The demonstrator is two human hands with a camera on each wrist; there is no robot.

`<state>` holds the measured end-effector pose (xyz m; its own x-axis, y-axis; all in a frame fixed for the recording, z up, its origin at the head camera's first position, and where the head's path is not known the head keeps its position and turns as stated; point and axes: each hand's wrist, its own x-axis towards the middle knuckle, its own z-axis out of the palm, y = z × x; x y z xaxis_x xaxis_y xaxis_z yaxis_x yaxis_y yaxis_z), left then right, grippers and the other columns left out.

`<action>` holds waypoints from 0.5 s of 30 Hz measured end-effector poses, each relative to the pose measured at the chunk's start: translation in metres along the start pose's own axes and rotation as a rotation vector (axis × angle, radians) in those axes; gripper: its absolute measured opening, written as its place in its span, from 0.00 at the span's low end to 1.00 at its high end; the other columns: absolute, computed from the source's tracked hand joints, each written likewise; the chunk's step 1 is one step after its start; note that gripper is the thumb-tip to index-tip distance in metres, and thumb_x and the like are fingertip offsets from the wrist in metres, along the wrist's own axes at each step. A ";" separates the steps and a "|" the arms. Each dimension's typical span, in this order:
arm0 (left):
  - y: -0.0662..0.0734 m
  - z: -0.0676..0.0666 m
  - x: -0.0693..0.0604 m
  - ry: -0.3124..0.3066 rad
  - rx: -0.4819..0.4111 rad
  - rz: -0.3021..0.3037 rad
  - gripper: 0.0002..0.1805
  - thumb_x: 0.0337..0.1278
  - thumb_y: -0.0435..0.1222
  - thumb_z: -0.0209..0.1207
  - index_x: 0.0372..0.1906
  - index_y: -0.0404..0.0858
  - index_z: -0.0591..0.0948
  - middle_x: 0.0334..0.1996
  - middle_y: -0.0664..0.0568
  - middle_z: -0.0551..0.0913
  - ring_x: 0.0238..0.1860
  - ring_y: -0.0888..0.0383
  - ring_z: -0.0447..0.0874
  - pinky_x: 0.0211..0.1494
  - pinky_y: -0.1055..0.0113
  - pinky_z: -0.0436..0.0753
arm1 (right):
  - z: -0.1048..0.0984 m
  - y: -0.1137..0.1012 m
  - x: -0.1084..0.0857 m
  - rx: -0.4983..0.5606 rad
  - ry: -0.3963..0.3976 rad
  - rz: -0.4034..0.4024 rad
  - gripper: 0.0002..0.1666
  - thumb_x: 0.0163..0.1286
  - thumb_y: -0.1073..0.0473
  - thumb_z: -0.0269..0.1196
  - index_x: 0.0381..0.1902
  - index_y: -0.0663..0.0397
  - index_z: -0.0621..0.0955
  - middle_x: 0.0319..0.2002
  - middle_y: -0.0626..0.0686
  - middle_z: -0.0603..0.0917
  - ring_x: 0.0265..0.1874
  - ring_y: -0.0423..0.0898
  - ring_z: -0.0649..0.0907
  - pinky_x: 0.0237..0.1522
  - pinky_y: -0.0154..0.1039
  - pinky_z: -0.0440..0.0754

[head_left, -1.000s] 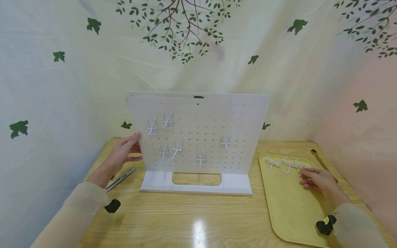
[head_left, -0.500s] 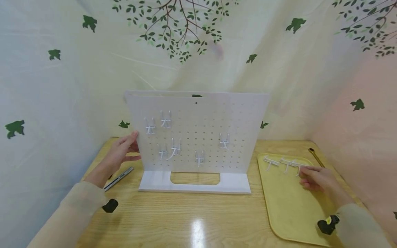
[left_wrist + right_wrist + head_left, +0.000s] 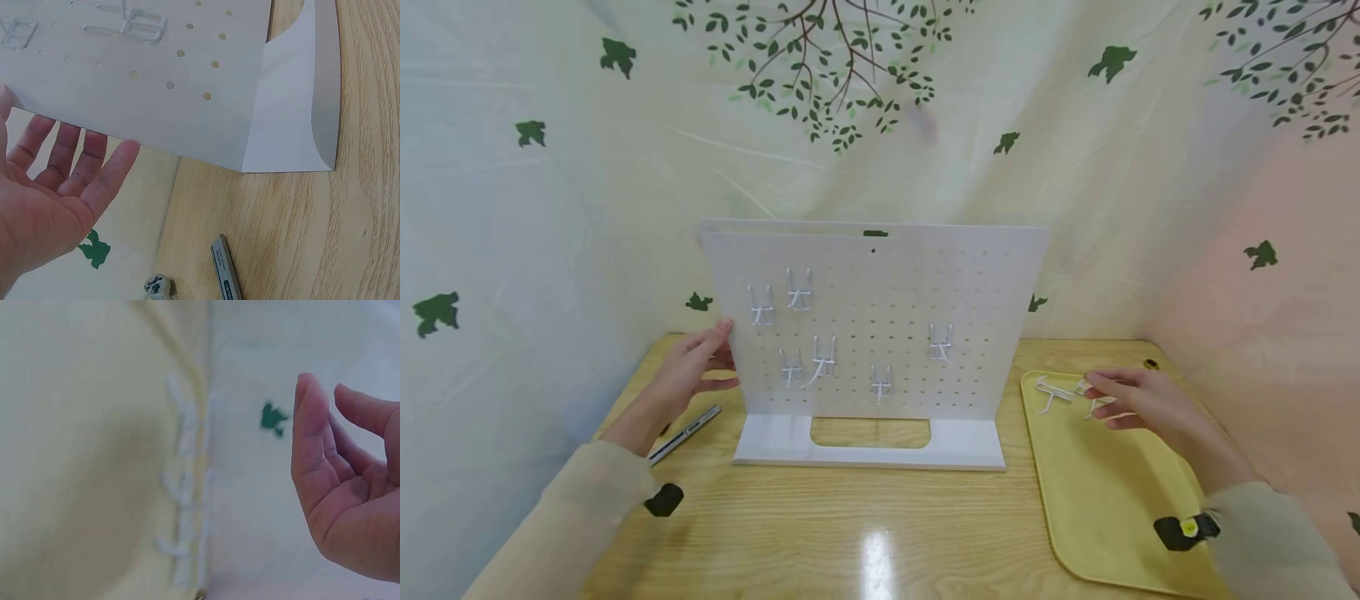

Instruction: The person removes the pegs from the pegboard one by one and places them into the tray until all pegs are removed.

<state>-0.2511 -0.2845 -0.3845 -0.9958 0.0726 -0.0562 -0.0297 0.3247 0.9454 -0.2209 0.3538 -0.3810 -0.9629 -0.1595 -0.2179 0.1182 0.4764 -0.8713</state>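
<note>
A white pegboard (image 3: 880, 283) stands upright on its white base, with several white wire hooks (image 3: 823, 360) fixed in its holes. At its left edge my left hand (image 3: 688, 371) grips the board; the left wrist view shows the thumb in front and the fingers behind (image 3: 62, 150). Over the yellow tray (image 3: 1097, 500), my right hand (image 3: 1138, 400) has thumb and forefinger apart and holds nothing. Loose white hooks (image 3: 1054, 390) lie along the tray's far edge, partly hidden by that hand. Three blurred hooks (image 3: 187, 494) appear in the right wrist view.
A grey, pen-like tool (image 3: 685, 435) lies on the wooden table (image 3: 820, 533) left of the board. Beyond the tray, a dark round end of an object (image 3: 1151, 364) shows. A pale curtain (image 3: 880, 183) with printed leaves hangs close behind the board.
My right hand has come off the rightmost hook, risen and moved left over the hooks, its fingers parting. My left hand stays at the board's edge.
</note>
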 end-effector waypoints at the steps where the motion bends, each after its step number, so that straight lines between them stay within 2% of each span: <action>1: 0.000 0.000 0.000 -0.001 -0.003 0.001 0.41 0.70 0.67 0.46 0.61 0.33 0.74 0.53 0.37 0.77 0.53 0.45 0.81 0.52 0.54 0.86 | 0.004 -0.009 -0.001 -0.006 -0.014 -0.010 0.39 0.79 0.45 0.57 0.72 0.72 0.65 0.48 0.52 0.84 0.41 0.50 0.88 0.42 0.42 0.88; 10: 0.001 -0.002 0.001 -0.006 -0.015 -0.007 0.42 0.70 0.66 0.46 0.64 0.31 0.73 0.55 0.36 0.76 0.53 0.44 0.80 0.52 0.52 0.86 | 0.040 -0.084 -0.007 -0.011 -0.149 -0.136 0.31 0.78 0.48 0.59 0.66 0.67 0.72 0.49 0.61 0.83 0.40 0.54 0.87 0.41 0.46 0.88; 15: 0.001 -0.002 0.001 -0.010 -0.025 -0.013 0.42 0.70 0.67 0.46 0.63 0.31 0.73 0.54 0.36 0.77 0.53 0.44 0.80 0.53 0.52 0.86 | 0.061 -0.118 -0.007 0.024 -0.199 -0.200 0.32 0.78 0.48 0.60 0.70 0.62 0.70 0.59 0.65 0.79 0.45 0.58 0.86 0.43 0.48 0.88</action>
<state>-0.2526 -0.2857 -0.3832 -0.9944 0.0783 -0.0714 -0.0446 0.3023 0.9522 -0.2136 0.2454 -0.3035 -0.9013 -0.4160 -0.1210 -0.0609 0.3981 -0.9153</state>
